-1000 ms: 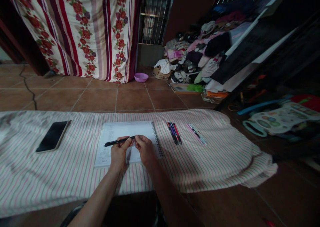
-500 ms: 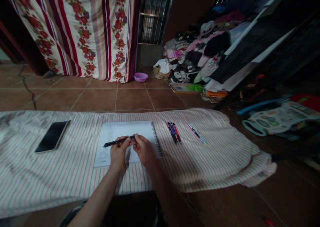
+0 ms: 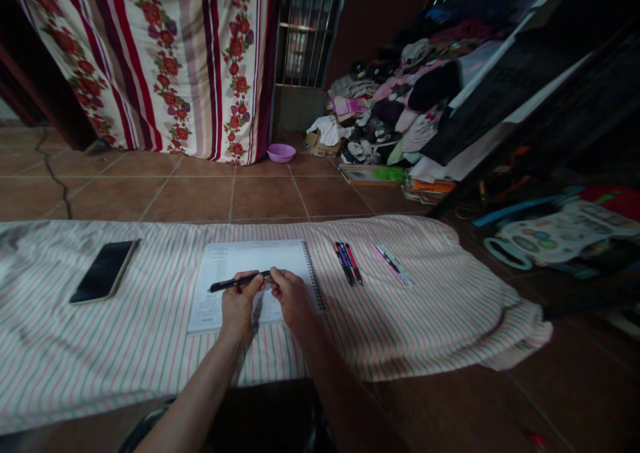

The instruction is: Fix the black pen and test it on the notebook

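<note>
A black pen (image 3: 225, 284) is held level above a spiral-bound notebook (image 3: 280, 252). My left hand (image 3: 240, 300) is closed around the pen's middle, and its barrel sticks out to the left. At the pen's other end, the fingers of my right hand (image 3: 287, 292) are pinched together on it. That end is mostly hidden by the fingertips. Right of the notebook lie several pens (image 3: 349, 264) side by side, dark, purple and red. Further right is a group of slim pale pens or refills (image 3: 393, 265), too small to tell which.
A smartphone (image 3: 104, 272) lies at left on the striped cloth (image 3: 430, 320) covering the low table. Beyond stand a floral curtain (image 3: 200, 66), a purple basin (image 3: 281, 152) and a heap of clothes (image 3: 390, 106). A plastic toy-like item (image 3: 565, 233) is on the floor at right.
The right hand has shifted very slightly at the pen's end. Both hands keep hold of the pen, and the things on the cloth have stayed put.
</note>
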Available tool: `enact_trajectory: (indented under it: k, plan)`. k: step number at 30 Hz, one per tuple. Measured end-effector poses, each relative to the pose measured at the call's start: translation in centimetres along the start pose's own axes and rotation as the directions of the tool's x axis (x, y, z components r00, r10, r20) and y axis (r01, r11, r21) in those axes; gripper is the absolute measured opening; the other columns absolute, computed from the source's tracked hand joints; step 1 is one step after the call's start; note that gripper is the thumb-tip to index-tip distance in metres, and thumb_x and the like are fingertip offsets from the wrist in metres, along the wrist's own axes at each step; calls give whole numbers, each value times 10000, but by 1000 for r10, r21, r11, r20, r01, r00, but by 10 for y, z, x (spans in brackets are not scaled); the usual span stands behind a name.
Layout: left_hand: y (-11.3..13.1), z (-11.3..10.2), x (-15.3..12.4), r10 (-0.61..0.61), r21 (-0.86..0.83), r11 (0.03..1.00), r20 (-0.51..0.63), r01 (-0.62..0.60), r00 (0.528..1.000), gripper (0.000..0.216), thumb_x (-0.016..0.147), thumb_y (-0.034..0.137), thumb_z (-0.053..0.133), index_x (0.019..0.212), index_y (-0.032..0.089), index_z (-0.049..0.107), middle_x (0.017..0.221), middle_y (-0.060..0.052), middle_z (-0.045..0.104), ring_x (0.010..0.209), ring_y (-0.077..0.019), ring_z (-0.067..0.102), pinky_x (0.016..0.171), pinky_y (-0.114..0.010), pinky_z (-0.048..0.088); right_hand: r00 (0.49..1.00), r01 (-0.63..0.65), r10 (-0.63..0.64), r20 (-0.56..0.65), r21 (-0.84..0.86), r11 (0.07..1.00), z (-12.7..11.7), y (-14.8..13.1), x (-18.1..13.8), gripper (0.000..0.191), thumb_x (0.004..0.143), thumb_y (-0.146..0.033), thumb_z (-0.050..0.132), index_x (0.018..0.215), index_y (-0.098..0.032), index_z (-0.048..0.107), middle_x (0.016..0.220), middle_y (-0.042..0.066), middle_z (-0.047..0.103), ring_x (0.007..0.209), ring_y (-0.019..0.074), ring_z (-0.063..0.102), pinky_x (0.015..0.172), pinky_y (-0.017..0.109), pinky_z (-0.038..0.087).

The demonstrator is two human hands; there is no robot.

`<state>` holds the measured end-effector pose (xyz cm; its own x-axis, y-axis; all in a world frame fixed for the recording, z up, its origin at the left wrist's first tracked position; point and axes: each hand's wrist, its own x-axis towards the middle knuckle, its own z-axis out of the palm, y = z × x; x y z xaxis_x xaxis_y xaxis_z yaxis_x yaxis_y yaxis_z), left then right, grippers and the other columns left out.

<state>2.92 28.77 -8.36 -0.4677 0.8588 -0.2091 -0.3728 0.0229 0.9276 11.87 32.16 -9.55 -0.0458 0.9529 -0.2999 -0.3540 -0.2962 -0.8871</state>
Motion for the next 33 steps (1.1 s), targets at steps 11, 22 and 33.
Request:
enact_trajectory:
  k: [11,22,33]
  plan:
    - [-3,0,1,-3,11,1000,5,3,1000,242,601,261,743,775,130,638,625,-19,677,608,-134,627,654,-257,484,998,49,-50,40,28,998,0,0,-1,253,586,-400,693,594,-172,582,528,-37,491,502,89,397,503,242,295]
    - [-6,-1,3,-16,-11,1000,41,17,999,282,595,283,741,792,127,616,623,-4,657,602,-117,609,650,-252,475,999,8,-11,34,72,997,1,4,0,305,579,-439,734,626,-174,591,574,-29,526,532,91,448,527,233,353]
    - [0,-14,8,24,53,998,9,-25,1000,385,647,280,620,997,126,578,860,-73,665,751,-175,646,695,-323,511,992,35,-31,-126,31,999,-13,-7,6,283,580,-425,710,655,-177,595,630,-8,557,580,102,471,545,230,371]
